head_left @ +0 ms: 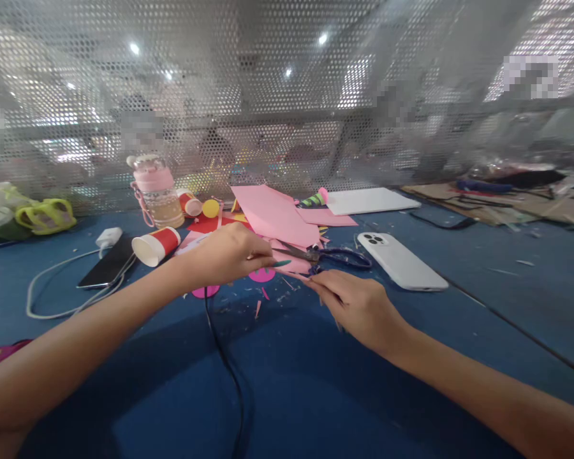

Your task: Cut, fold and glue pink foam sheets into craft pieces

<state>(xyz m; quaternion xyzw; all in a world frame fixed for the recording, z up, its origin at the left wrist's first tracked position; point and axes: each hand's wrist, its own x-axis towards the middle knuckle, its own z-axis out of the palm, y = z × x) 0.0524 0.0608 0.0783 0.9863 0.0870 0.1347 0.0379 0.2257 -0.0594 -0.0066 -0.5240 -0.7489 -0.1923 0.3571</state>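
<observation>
My left hand (pixel 232 255) is closed in a pinch on one end of a narrow pink paper strip (pixel 293 274). A teal sliver, perhaps a long fingernail, shows at its fingertips. The strip's other end is between the fingertips of my right hand (pixel 358 306), also closed, so the strip spans the gap between them. Just behind the hands lie scissors (pixel 347 257) with dark blue handles, their blades over pink paper. A larger pink sheet (pixel 280 217) slopes behind them. Magenta paper pieces (pixel 262 275) lie partly under my left hand.
On the left are a red-and-white paper cup (pixel 157 246), a pink-lidded bottle (pixel 157 194), a black phone (pixel 106 264) and a white cable. A white phone (pixel 402 262) lies to the right. A black cord (pixel 224 357) runs toward me. Perforated mesh (pixel 287 95) stands behind the blue table.
</observation>
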